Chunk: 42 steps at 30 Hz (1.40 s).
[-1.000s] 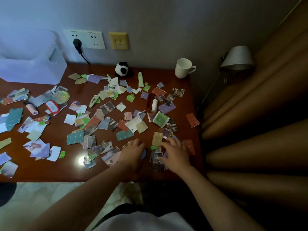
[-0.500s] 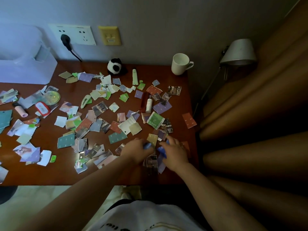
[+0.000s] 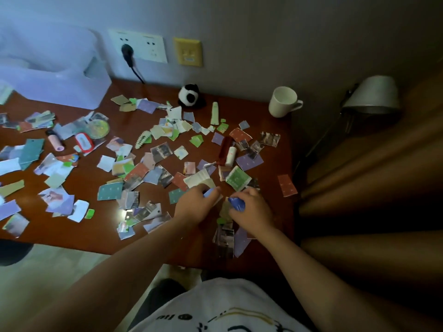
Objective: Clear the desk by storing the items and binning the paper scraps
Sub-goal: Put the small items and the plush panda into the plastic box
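Several coloured paper scraps (image 3: 112, 190) lie strewn over the dark wooden desk (image 3: 67, 233). My left hand (image 3: 195, 204) pinches a light blue scrap (image 3: 209, 193) near the desk's front right part. My right hand (image 3: 251, 212) grips a dark blue scrap (image 3: 237, 204) just beside it. More scraps lie under and between both hands. Small items sit among the paper: a panda plush (image 3: 189, 95), a white tube (image 3: 230, 156), a pale green tube (image 3: 214, 113), a pearl hair clip (image 3: 142, 138), a pink tube (image 3: 56, 143), a red-rimmed item (image 3: 84, 142) and a round green tin (image 3: 99, 129).
A white storage bin (image 3: 51, 85) stands at the back left against the wall. A white mug (image 3: 282, 101) sits at the back right corner. A lamp (image 3: 372, 95) and brown curtains (image 3: 374, 188) lie right of the desk. A plug (image 3: 127, 52) is in the wall socket.
Both hands have moved a little farther onto the desk and lifted blue scraps from the pile; a second ago they lay flat on the paper.
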Each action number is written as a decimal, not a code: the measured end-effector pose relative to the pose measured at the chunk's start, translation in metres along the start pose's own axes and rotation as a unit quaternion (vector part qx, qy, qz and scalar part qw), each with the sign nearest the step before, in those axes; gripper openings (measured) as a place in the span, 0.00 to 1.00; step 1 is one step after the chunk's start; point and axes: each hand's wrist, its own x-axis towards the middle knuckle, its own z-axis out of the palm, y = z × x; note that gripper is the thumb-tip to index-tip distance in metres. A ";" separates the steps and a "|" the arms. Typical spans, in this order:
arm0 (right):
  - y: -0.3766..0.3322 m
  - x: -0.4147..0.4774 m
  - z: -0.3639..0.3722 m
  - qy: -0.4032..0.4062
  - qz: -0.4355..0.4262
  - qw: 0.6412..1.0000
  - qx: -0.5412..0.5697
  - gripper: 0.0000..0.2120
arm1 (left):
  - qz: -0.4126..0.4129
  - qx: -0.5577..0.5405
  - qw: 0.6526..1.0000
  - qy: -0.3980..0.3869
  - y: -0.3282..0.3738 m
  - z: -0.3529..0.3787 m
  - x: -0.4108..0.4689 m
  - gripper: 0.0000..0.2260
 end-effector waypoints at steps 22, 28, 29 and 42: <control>-0.351 -0.057 0.141 -0.058 -0.179 0.971 0.150 0.15 | -0.078 -0.202 0.945 0.245 -0.201 -0.297 -0.161 0.20; -0.417 -0.059 0.164 -0.085 -0.212 0.964 0.134 0.15 | -0.091 -0.215 0.932 0.276 -0.237 -0.349 -0.180 0.18; -0.426 -0.057 0.167 -0.090 -0.213 0.964 0.128 0.15 | -0.094 -0.216 0.931 0.279 -0.241 -0.357 -0.179 0.18; -0.527 0.050 0.175 -0.074 -0.245 0.953 0.164 0.09 | -0.103 -0.192 0.933 0.287 -0.275 -0.461 -0.077 0.23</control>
